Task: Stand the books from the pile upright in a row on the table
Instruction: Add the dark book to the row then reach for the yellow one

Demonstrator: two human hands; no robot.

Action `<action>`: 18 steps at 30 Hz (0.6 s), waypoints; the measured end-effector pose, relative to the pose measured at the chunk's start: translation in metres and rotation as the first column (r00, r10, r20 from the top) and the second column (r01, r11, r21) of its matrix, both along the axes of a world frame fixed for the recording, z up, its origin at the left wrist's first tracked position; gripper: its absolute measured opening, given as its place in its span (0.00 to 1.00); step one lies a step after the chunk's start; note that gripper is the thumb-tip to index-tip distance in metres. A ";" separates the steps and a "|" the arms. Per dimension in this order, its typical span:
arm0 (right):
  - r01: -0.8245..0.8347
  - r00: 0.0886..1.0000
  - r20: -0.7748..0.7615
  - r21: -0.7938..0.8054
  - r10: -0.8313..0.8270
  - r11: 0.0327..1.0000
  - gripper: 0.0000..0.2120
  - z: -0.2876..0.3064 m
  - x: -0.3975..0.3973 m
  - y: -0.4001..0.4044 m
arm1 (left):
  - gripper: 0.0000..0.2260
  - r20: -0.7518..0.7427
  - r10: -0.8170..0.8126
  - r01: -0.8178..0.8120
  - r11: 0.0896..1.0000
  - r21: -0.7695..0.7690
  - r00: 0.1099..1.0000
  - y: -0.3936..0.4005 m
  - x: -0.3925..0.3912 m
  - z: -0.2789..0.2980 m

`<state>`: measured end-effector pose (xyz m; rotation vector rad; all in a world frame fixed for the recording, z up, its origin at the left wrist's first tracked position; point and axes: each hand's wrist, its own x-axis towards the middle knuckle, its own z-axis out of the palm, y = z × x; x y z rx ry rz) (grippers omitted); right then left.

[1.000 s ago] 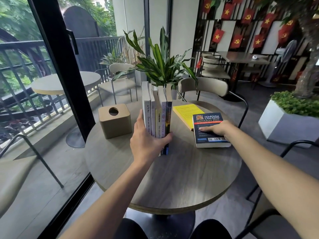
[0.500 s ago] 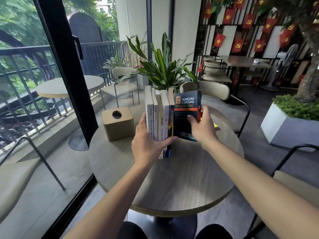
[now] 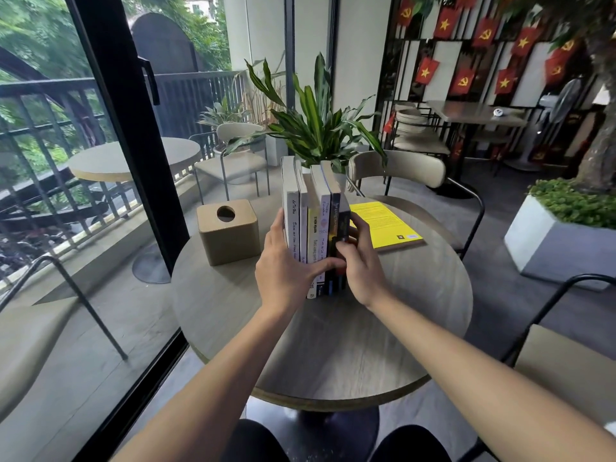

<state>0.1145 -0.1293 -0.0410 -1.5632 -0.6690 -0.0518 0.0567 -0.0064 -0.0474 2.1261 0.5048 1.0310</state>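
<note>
Several books stand upright in a row (image 3: 315, 215) in the middle of the round wooden table (image 3: 333, 345), spines toward me. My left hand (image 3: 286, 268) presses the row from its left side, thumb across the spines. My right hand (image 3: 358, 261) grips the dark blue book (image 3: 343, 221) standing at the right end of the row. One yellow book (image 3: 385, 223) lies flat on the table, right of the row and behind my right hand.
A tan tissue box (image 3: 228, 230) stands left of the row. A potted plant (image 3: 316, 128) rises right behind the books. A beige chair (image 3: 400, 168) stands at the far side, another chair (image 3: 550, 355) at my right. A glass door (image 3: 100, 195) borders the left.
My right hand lifted the dark blue book off the yellow one, turned it upright and set it against the right end of the row. My left hand stayed on the row.
</note>
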 end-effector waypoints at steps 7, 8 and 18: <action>-0.043 0.994 0.097 -0.016 0.044 0.999 0.25 -0.001 -0.003 -0.004 | 0.54 0.004 0.037 -0.037 0.998 0.046 0.999 -0.001 0.002 -0.001; -0.041 0.994 0.102 -0.012 0.042 0.999 0.25 -0.001 -0.003 -0.004 | 0.53 0.000 0.043 -0.043 0.998 0.052 0.999 -0.002 0.003 -0.002; 0.030 0.978 0.207 -0.036 -0.022 0.999 0.23 -0.008 0.011 -0.005 | 0.59 -0.032 0.095 -0.096 0.995 -0.029 0.995 -0.027 0.002 -0.006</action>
